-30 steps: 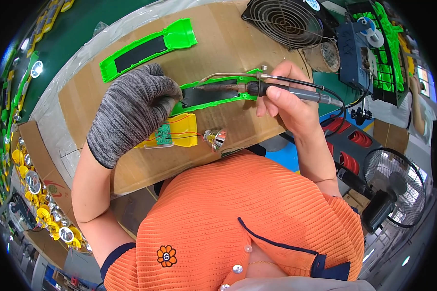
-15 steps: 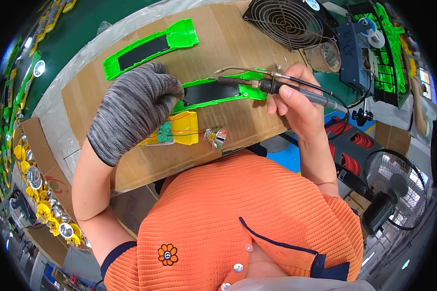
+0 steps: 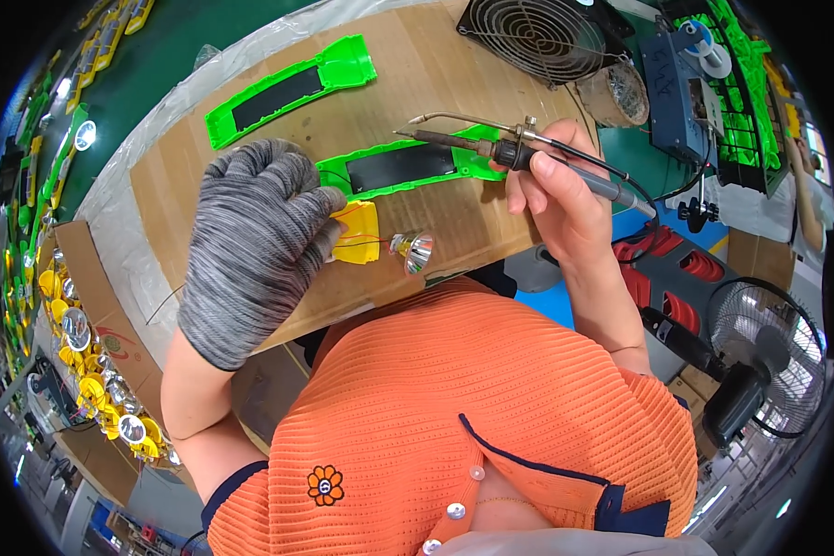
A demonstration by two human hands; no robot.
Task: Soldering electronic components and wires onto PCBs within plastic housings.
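Observation:
My left hand [image 3: 255, 241], in a grey knitted glove, is closed with its fingers curled at the left end of a yellow plastic part [image 3: 359, 232]. Whatever it grips is hidden. A small silver reflector [image 3: 413, 250] on red wires lies right of that part. Just beyond is a bright green plastic housing [image 3: 477, 167] with a black panel [image 3: 401, 170] in it. Bare and closed, my right hand [image 3: 570, 190] holds a soldering iron [image 3: 505, 153] with a thin metal feed tube [image 3: 468, 119] clamped along it. The iron's tip points left, above the housing.
A second green housing [image 3: 347, 67] lies farther back on the cardboard [image 3: 408, 60]. At the back right stand a square fan [image 3: 542, 37], a round pot [image 3: 616, 97] and a blue box with a solder spool [image 3: 676, 102]. Yellow parts with reflectors [image 3: 88, 371] fill a carton at left.
My left hand has drawn back toward me from the near green housing and now covers the circuit board on the yellow part. The soldering iron has risen slightly off the black panel.

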